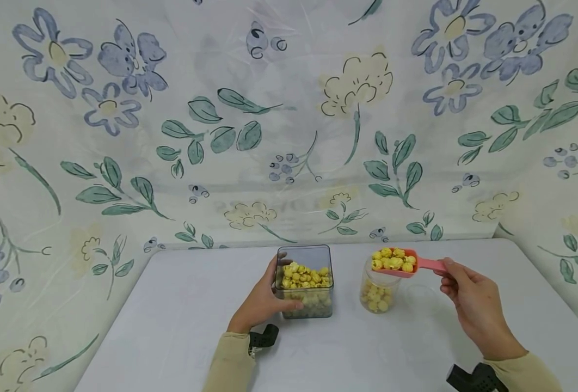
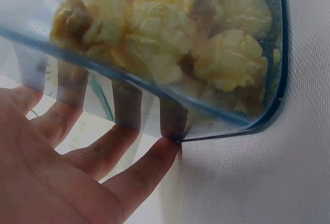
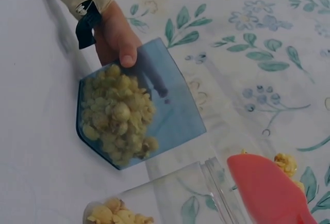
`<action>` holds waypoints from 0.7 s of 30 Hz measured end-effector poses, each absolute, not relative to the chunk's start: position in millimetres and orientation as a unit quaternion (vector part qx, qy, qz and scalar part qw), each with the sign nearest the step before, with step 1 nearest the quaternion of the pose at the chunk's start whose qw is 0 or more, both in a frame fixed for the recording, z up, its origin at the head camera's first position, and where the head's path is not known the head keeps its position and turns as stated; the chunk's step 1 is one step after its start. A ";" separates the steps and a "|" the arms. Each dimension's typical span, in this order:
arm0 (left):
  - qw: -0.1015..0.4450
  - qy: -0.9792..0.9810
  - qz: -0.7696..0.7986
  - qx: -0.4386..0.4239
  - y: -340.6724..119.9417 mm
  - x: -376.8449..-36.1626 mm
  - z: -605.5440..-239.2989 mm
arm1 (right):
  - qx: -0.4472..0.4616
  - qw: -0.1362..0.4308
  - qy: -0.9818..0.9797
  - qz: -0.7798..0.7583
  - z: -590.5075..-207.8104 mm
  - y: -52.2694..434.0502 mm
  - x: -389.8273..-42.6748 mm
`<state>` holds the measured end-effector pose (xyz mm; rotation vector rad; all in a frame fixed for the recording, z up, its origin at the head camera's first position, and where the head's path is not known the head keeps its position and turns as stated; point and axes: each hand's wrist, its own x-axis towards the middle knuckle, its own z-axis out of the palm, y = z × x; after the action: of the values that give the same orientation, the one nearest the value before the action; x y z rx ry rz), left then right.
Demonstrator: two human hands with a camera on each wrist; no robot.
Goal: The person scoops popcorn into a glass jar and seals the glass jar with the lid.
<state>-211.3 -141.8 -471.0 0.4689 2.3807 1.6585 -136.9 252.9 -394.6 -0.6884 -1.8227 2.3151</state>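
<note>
My left hand (image 1: pixel 262 302) grips a square, see-through blue-grey container (image 1: pixel 305 310) at its left side, thumb across the front and fingers along the side wall. Yellow popcorn (image 1: pixel 306 276) fills the container's lower part. In my right hand (image 1: pixel 480 305) is the handle of a pink scoop (image 1: pixel 431 265), heaped with popcorn (image 1: pixel 393 260). The scoop is level over the mouth of a clear round jar (image 1: pixel 377 291), which has popcorn in its lower part. In the right wrist view, the scoop's pink underside (image 3: pixel 268 188) is close to the jar's rim (image 3: pixel 216 188).
Both containers stand on a white table (image 1: pixel 181 305), the jar to the right of the square one. A faint clear round shape (image 1: pixel 422 299) lies right of the jar. Behind the table hangs a floral sheet (image 1: pixel 289 163).
</note>
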 end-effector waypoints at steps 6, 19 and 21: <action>0.104 0.806 0.561 0.157 -141.1 -209.2 -466.6 | -0.221 0.062 -0.599 0.767 -394.8 261.8 -135.4; 0.103 0.804 0.563 0.159 -141.1 -210.0 -467.2 | -0.225 0.060 -0.605 0.761 -393.2 274.0 -133.8; 0.103 0.804 0.564 0.159 -141.2 -210.2 -467.2 | -0.223 0.061 -0.604 0.763 -393.0 274.5 -133.8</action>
<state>-210.2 -141.2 -467.2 0.4687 2.3713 1.6637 -133.8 274.5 -393.0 -0.6741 -1.8277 2.3076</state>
